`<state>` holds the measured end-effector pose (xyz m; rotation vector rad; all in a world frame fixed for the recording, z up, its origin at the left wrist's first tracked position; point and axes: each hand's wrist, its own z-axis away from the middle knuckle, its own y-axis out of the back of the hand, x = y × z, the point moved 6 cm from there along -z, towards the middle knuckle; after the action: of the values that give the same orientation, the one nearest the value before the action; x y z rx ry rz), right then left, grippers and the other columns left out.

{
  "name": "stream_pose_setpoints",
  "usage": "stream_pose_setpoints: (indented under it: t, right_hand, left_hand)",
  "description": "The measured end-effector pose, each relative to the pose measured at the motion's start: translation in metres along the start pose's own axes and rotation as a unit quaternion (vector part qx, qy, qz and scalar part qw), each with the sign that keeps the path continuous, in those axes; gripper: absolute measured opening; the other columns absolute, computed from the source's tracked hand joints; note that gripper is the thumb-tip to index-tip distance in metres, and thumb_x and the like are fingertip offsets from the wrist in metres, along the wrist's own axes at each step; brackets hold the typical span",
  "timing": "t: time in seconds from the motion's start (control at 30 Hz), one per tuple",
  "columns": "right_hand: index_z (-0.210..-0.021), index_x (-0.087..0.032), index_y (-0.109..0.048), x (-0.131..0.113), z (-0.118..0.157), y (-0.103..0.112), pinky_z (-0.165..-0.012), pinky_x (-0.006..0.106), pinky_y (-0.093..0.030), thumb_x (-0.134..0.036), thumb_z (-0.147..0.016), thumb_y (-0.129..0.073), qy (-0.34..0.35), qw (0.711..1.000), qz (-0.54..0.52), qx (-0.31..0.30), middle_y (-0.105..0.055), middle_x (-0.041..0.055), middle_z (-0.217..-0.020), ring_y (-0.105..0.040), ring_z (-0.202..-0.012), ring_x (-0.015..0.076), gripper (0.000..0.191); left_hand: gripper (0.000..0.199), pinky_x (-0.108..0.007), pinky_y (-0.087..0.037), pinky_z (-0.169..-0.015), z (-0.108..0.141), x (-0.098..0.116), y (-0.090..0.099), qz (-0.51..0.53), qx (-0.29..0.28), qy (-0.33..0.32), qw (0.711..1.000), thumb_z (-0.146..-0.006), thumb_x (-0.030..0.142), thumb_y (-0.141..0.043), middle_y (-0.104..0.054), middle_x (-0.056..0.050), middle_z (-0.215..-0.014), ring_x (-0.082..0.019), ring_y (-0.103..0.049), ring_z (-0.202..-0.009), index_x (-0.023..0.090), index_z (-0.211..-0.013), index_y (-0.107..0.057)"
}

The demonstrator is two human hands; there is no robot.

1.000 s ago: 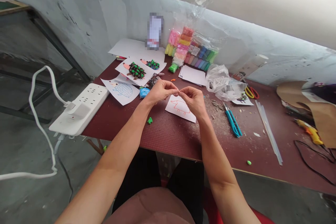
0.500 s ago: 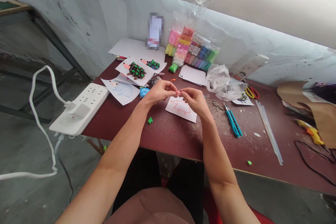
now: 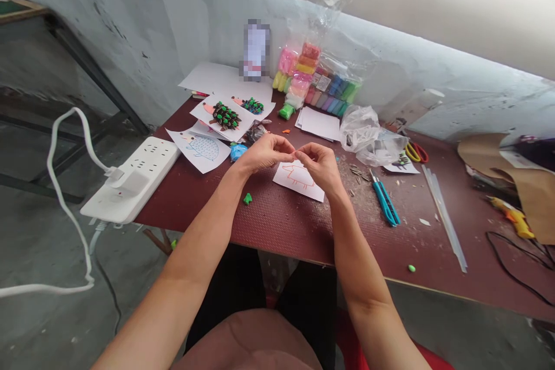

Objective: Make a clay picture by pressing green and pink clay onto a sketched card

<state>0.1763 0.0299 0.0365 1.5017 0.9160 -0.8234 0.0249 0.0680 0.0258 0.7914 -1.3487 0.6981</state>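
Holding the left hand (image 3: 266,153) and right hand (image 3: 321,169) grips together above an orange-line paper drawing (image 3: 299,184); anything pinched is too small to tell.

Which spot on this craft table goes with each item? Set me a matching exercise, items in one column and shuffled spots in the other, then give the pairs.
Items:
1. Orange-outlined drawing on paper
2. White power strip
3. Yellow glue gun
4. Blue-handled scissors

Spots:
A. Beside the brown cardboard, far right
B. Between the hands and the clear glue sticks
C. Just below the left hand and right hand
D. At the left edge of the table

Pairs: 1-C, 2-D, 3-A, 4-B
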Motion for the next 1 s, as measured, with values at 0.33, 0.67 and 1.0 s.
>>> stream_pose_setpoints:
  t: [0.33,0.67,1.0]
  right_hand:
    - [-0.091,-0.018,-0.071,0.0035,0.0003,-0.0032,-0.064,0.028,-0.043,-0.047,-0.084,-0.070,-0.012,1.000,-0.011,-0.021,-0.071,0.0026,-0.076,-0.057,-0.067,0.0131,0.030]
    - [-0.076,-0.020,-0.065,0.0074,-0.0027,-0.0013,-0.060,0.027,-0.043,-0.037,-0.081,-0.068,-0.020,0.999,-0.032,0.003,-0.063,-0.0015,-0.066,-0.050,-0.061,0.0110,0.018]
    - [-0.077,-0.020,-0.062,0.0071,-0.0021,-0.0036,-0.057,0.026,-0.041,-0.035,-0.083,-0.067,-0.022,0.999,-0.032,-0.011,-0.062,-0.0018,-0.064,-0.051,-0.059,0.0104,0.017]
  left_hand:
    - [0.002,-0.024,-0.049,-0.068,-0.0049,-0.0001,0.0006,-0.046,0.007,-0.032,0.998,-0.078,0.012,-0.073,-0.069,-0.002,-0.075,-0.011,-0.061,-0.070,0.012,-0.076,-0.072]
    - [0.015,-0.022,-0.035,-0.051,0.0012,-0.0004,0.0028,-0.008,0.000,-0.004,1.000,-0.079,0.026,-0.078,-0.072,-0.004,-0.081,-0.008,-0.052,-0.060,0.013,-0.086,-0.076]
    - [0.011,-0.023,-0.035,-0.050,0.0006,0.0002,0.0050,-0.030,0.021,-0.018,0.999,-0.074,0.023,-0.077,-0.073,-0.004,-0.074,-0.008,-0.051,-0.057,0.014,-0.080,-0.080]
